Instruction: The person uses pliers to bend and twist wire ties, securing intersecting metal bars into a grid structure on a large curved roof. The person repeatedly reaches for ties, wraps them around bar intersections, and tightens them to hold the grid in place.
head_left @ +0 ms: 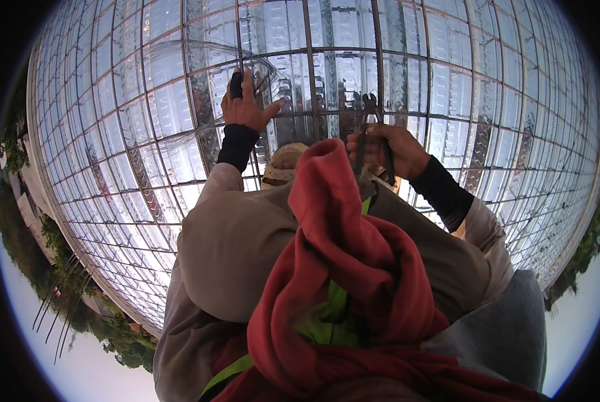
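My left hand (246, 106) is raised over the rebar grid (326, 53), closed around a small dark roll (235, 83). Thin loops of tying wire (199, 80) spread from that roll to the left. My right hand (388, 151) grips the handles of dark pincers (369, 110), whose jaws point up at a crossing of two bars. Both wrists wear black cuffs under grey-brown sleeves. A red cloth (343, 261) hangs from my chest and covers the space between my arms.
Shiny ribbed metal sheeting (501, 100) lies under the bars in every direction. A tan rounded thing (285, 161), possibly a shoe tip, shows between my arms. Upright bar ends (62, 301) and trees (105, 328) stand beyond the left edge.
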Tool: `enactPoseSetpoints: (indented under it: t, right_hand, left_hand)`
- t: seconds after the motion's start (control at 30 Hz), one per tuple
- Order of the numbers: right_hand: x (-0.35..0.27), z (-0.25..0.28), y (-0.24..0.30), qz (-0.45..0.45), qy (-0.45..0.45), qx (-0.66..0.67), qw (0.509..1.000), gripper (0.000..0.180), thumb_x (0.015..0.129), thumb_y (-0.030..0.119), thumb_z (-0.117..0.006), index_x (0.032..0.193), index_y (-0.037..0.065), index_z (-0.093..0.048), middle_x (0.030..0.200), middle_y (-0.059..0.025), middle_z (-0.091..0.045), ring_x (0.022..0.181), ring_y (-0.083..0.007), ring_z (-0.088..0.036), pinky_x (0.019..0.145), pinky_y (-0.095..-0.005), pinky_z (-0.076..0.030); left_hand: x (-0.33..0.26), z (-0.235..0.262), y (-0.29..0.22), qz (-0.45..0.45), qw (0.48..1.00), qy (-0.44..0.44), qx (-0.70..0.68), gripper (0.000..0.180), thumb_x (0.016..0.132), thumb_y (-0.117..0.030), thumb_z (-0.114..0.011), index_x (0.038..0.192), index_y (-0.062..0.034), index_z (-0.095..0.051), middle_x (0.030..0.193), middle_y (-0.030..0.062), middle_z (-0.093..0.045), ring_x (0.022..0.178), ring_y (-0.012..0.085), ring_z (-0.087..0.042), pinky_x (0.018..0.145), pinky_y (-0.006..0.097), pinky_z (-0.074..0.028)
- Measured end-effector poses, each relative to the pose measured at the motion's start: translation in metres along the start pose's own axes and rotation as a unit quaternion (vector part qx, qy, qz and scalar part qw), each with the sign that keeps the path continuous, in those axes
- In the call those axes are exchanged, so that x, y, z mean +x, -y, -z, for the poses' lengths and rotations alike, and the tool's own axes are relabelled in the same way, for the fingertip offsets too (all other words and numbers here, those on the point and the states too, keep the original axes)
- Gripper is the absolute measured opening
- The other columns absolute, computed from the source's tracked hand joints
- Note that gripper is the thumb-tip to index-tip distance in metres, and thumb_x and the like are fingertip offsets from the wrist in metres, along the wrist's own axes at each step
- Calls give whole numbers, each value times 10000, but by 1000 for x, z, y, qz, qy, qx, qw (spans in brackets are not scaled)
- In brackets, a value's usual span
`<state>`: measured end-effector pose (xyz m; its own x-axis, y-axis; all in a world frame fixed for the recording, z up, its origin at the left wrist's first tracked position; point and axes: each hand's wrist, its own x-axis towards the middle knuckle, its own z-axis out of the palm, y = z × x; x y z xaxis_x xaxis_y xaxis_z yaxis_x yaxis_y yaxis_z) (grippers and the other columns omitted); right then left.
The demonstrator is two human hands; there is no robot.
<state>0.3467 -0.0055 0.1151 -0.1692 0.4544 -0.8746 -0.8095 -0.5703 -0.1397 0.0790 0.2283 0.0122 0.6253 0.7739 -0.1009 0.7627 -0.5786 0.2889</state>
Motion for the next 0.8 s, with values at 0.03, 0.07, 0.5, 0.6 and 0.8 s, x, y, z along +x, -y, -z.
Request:
enactPoseSetpoints:
  t: [0.03,0.07,0.5,0.6,0.8]
  right_hand:
    - [3,4,-4,-27,5,6,1000,303,1021,106,-487,1297,-8,-537,1239,-193,-672,1103,-313,-699,934,-436,-599]
    - [6,8,-9,-31,16,-11,999,316,1021,111,-488,1311,-7,-525,1239,-192,-672,1103,-310,-698,937,-430,-597]
    - [0,-16,-32,5,46,-81,996,436,1002,179,-498,1371,-52,-469,1247,-232,-637,1119,-347,-666,965,-494,-560]
    - [-4,-19,-38,9,34,-111,993,449,1006,197,-495,1383,-46,-478,1234,-217,-643,1107,-336,-668,941,-483,-566]
    - [-10,-31,-9,57,12,-140,988,445,1012,219,-507,1384,-25,-517,1130,-154,-645,1002,-261,-649,850,-415,-552]
  left_hand:
    - [-2,-2,2,-32,999,-38,11,1085,788,-637,-777,1590,-95,-288,1576,296,-388,1341,488,-512,1088,558,-416]
    - [-3,-4,4,-48,998,-49,6,1040,805,-622,-767,1575,-90,-316,1563,299,-402,1330,480,-524,1072,559,-426]
    - [-5,-16,15,-14,997,-68,-25,440,935,-509,-643,1046,-86,-682,991,217,-711,988,417,-654,972,520,-478]
    - [-25,-14,24,-16,991,-122,-46,358,956,-434,-637,984,-79,-675,884,193,-703,956,386,-664,926,506,-495]
    - [-15,-19,20,-22,994,-98,-51,270,950,-365,-664,969,-96,-659,772,176,-693,874,382,-667,845,495,-474]
